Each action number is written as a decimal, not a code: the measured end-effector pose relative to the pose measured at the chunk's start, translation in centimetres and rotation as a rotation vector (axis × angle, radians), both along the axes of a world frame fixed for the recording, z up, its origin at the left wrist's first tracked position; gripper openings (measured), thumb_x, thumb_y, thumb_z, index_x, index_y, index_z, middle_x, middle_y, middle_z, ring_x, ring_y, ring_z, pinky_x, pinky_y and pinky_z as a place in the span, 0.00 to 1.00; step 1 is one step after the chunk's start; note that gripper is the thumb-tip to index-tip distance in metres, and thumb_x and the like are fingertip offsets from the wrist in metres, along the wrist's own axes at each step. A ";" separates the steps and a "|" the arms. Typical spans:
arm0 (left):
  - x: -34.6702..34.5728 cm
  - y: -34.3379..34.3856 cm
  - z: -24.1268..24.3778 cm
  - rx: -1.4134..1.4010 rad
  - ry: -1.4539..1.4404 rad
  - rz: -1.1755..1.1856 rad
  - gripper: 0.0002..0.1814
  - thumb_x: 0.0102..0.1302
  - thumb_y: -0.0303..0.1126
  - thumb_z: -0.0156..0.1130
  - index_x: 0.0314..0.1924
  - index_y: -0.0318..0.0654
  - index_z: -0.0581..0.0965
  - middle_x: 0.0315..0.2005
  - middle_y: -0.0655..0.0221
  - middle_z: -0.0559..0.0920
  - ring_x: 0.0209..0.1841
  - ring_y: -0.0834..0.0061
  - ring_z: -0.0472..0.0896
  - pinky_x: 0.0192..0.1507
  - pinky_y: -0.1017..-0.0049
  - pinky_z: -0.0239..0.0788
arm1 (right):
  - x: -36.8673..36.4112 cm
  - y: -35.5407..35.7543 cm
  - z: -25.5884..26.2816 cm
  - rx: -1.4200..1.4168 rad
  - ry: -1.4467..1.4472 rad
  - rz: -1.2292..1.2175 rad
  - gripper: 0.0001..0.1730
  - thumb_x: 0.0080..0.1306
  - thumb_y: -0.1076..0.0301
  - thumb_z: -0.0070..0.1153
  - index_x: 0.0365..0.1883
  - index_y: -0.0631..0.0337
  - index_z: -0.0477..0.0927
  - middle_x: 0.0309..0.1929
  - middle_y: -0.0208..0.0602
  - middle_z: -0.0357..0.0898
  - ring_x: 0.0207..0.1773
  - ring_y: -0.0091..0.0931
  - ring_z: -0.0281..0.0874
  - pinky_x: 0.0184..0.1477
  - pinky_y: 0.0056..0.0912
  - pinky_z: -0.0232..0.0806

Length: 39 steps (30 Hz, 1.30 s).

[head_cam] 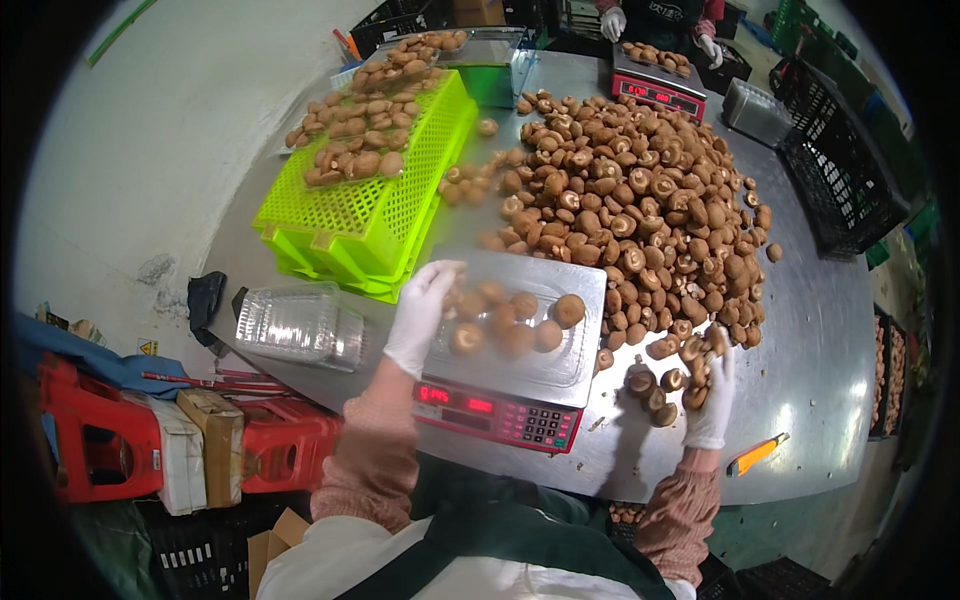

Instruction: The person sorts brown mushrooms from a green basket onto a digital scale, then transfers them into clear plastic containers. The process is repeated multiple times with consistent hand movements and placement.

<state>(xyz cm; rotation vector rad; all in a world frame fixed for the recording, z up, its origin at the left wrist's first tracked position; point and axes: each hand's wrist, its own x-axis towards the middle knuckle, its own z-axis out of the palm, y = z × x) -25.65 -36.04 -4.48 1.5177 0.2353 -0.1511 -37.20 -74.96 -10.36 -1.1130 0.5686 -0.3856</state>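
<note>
In a white glove, my left hand is at the left edge of a clear plastic tray on a digital scale. Its fingertips are beside the leftmost mushrooms, and haze hides whether they grip anything. Several brown shiitake mushrooms sit in the tray. To the right of the scale, my gloved right hand is closed around a few shiitake mushrooms. A few more loose mushrooms lie on the metal table just left of that hand.
A large shiitake heap lies behind the scale. Filled trays rest on an upturned lime-green crate. Stacked clear trays stand at left, an orange utility knife at right. Opposite, a gloved person stands by another scale.
</note>
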 end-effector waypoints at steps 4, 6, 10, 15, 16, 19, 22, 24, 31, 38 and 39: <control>-2.4 1.9 -0.4 0.070 -0.174 -0.106 0.15 0.69 0.25 0.58 0.55 0.33 0.78 0.49 0.65 0.82 0.51 0.72 0.80 0.51 0.74 0.75 | -1.0 5.9 1.8 0.365 0.014 0.166 0.30 0.74 0.68 0.51 0.73 0.54 0.62 0.44 0.27 0.77 0.26 0.11 0.67 0.23 0.16 0.62; -3.4 1.9 -0.2 0.458 -0.322 -0.137 0.17 0.67 0.24 0.60 0.56 0.33 0.78 0.53 0.60 0.80 0.54 0.66 0.80 0.54 0.70 0.74 | -1.2 8.0 2.0 0.464 0.000 0.220 0.30 0.73 0.68 0.51 0.74 0.53 0.62 0.46 0.27 0.75 0.28 0.12 0.69 0.23 0.16 0.62; -4.6 1.9 -2.7 1.010 -0.659 -0.206 0.22 0.63 0.27 0.66 0.58 0.35 0.77 0.56 0.53 0.79 0.57 0.51 0.77 0.60 0.62 0.69 | -0.2 10.8 2.7 0.559 -0.022 0.368 0.35 0.71 0.65 0.53 0.75 0.49 0.59 0.52 0.29 0.74 0.37 0.19 0.75 0.31 0.21 0.69; -5.9 -2.0 0.1 0.724 -0.786 -0.332 0.26 0.63 0.26 0.68 0.62 0.37 0.76 0.61 0.56 0.76 0.63 0.60 0.74 0.60 0.64 0.71 | -0.1 13.3 3.7 0.633 -0.063 0.420 0.30 0.73 0.68 0.49 0.73 0.54 0.61 0.53 0.30 0.74 0.37 0.20 0.76 0.29 0.24 0.71; -6.3 -3.2 0.6 0.566 -0.681 -0.384 0.27 0.63 0.25 0.68 0.64 0.38 0.75 0.62 0.57 0.75 0.63 0.63 0.74 0.60 0.66 0.71 | -0.2 14.1 4.2 0.600 -0.001 0.440 0.30 0.73 0.68 0.49 0.73 0.54 0.61 0.53 0.30 0.73 0.38 0.20 0.77 0.30 0.24 0.72; -7.0 -5.4 1.0 0.358 -0.597 -0.530 0.31 0.68 0.26 0.63 0.70 0.37 0.67 0.66 0.59 0.72 0.67 0.66 0.71 0.66 0.69 0.63 | -0.6 16.0 5.1 0.577 0.043 0.588 0.30 0.72 0.70 0.50 0.72 0.58 0.63 0.52 0.32 0.75 0.44 0.20 0.79 0.33 0.23 0.76; -7.4 -5.6 0.8 0.199 -0.457 -0.603 0.26 0.71 0.27 0.60 0.67 0.34 0.70 0.64 0.59 0.74 0.68 0.68 0.70 0.68 0.69 0.61 | -1.0 18.2 6.6 0.496 0.146 0.508 0.28 0.70 0.75 0.51 0.69 0.64 0.67 0.52 0.33 0.75 0.41 0.18 0.77 0.37 0.18 0.73; -5.6 -4.1 0.6 0.269 -0.487 -0.505 0.23 0.70 0.26 0.61 0.64 0.34 0.73 0.62 0.57 0.76 0.68 0.65 0.71 0.67 0.69 0.62 | -0.5 17.6 6.0 0.365 0.099 0.450 0.28 0.70 0.76 0.51 0.69 0.64 0.67 0.52 0.34 0.75 0.41 0.18 0.77 0.38 0.17 0.72; 1.1 -0.9 -2.3 0.913 -0.727 -0.377 0.20 0.61 0.32 0.67 0.54 0.38 0.80 0.47 0.56 0.82 0.49 0.55 0.79 0.54 0.63 0.72 | 3.1 19.6 4.6 -0.572 -0.124 0.164 0.23 0.69 0.80 0.51 0.63 0.64 0.72 0.57 0.42 0.76 0.54 0.29 0.78 0.52 0.28 0.71; 0.9 -1.1 -2.8 0.679 -0.617 -0.253 0.20 0.58 0.26 0.70 0.52 0.35 0.80 0.45 0.58 0.82 0.48 0.60 0.82 0.52 0.68 0.73 | 4.1 20.0 3.1 -1.560 -0.126 0.325 0.31 0.59 0.75 0.61 0.64 0.55 0.75 0.61 0.53 0.72 0.62 0.48 0.69 0.63 0.45 0.64; 0.9 -1.0 -2.5 0.664 -0.650 -0.221 0.20 0.58 0.25 0.70 0.52 0.35 0.80 0.45 0.58 0.83 0.48 0.61 0.82 0.52 0.69 0.73 | 4.1 19.7 3.4 -1.576 -0.126 0.351 0.32 0.59 0.75 0.61 0.65 0.56 0.74 0.62 0.53 0.71 0.63 0.48 0.69 0.64 0.46 0.63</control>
